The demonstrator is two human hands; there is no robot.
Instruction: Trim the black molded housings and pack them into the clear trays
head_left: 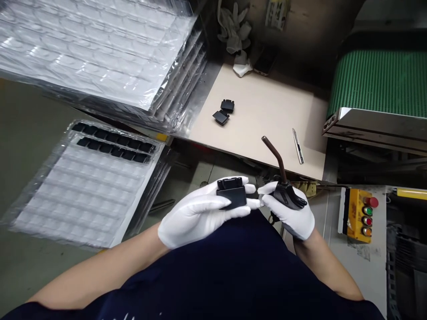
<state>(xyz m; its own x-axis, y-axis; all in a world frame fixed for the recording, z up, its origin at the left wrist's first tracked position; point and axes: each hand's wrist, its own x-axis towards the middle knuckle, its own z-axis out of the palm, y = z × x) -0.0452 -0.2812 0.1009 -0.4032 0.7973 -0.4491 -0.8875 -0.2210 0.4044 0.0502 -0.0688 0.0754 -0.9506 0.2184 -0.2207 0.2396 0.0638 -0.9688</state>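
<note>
My left hand (207,211), in a white glove, holds a small black plastic part (232,197) with its thumb across the front and fingers behind. Two short pegs and a raised middle stand on the part's upper edge. In my right hand (293,215), also gloved in white, is a black air blow gun (288,195) whose bent brown metal nozzle points up and to the left. The fingertips of both hands are close together. Two similar black parts (227,106) lie touching or nearly touching on the beige tabletop (263,120).
At left, a tray (83,195) holds two rows of black parts. Stacked clear trays (100,49) stand behind it. A utility knife (298,146) lies on the tabletop; gloves (233,29) are at the back. Right are a green conveyor belt (383,84) and a yellow button box (360,215).
</note>
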